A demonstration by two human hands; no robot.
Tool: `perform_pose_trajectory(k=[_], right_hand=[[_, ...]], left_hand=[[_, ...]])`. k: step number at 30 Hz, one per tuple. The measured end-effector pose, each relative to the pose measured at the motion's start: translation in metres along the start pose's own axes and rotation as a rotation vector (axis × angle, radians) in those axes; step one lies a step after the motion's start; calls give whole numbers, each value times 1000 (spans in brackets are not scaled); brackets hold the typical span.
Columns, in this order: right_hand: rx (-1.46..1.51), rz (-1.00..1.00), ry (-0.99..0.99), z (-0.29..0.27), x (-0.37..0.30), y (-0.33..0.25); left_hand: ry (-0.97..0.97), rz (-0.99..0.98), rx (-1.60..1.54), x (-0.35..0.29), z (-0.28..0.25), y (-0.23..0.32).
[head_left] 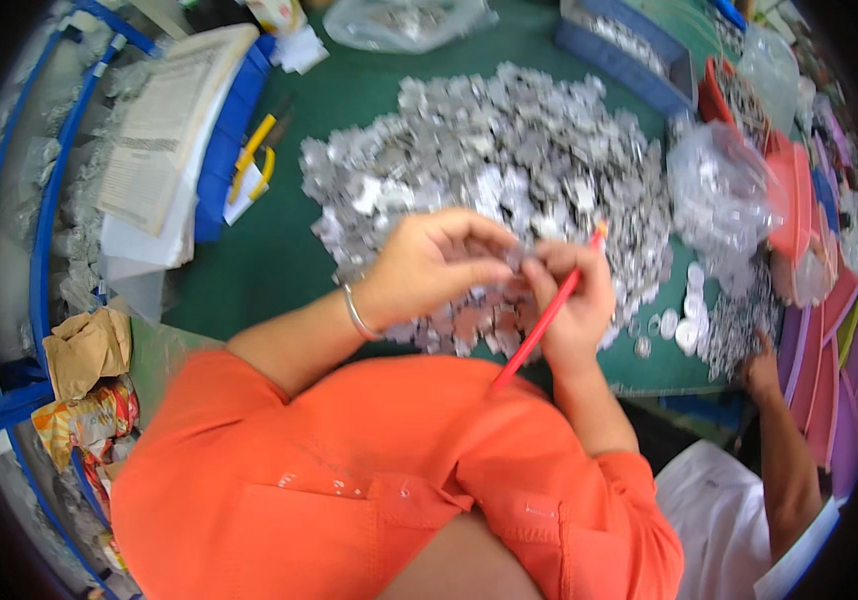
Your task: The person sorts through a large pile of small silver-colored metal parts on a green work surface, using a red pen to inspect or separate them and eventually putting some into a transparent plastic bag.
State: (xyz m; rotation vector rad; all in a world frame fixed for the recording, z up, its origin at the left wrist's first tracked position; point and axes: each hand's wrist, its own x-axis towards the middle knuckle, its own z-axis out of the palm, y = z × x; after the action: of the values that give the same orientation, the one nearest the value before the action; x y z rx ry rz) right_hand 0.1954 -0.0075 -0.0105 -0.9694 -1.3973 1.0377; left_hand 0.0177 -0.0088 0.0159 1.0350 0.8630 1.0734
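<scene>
My left hand [439, 262], a bangle on its wrist, has its fingers closed on a small grey metal piece [519, 258]. Fingertips of my right hand [581, 290] meet the same piece; its exact shape is hidden by the fingers. A thin red pencil-like stick [547, 328] with a yellowish tip lies in my right hand, slanting down toward my shirt. Both hands are over the near part of a broad heap of flat silvery metal pieces [489, 150] on the green tabletop [219, 290].
Left are yellow-handled scissors [254, 160], a blue bin [234, 130] and papers [164, 130]. A grey-blue tray [634, 50] and a plastic bag [429, 22] stand behind the heap. On the right, another person's hand [762, 368] touches small parts beside a clear bag [719, 190].
</scene>
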Motion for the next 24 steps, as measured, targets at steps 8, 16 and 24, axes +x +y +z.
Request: perform_pose_trajectory(k=[8, 16, 24], right_hand=[[21, -144, 61, -3, 6, -11], [3, -132, 58, -11, 2, -10], [68, -68, -5, -9, 2, -8]], left_hand=[[555, 1233, 1077, 79, -62, 62], [651, 1024, 1502, 134, -131, 62], [10, 485, 1371, 75, -75, 13]])
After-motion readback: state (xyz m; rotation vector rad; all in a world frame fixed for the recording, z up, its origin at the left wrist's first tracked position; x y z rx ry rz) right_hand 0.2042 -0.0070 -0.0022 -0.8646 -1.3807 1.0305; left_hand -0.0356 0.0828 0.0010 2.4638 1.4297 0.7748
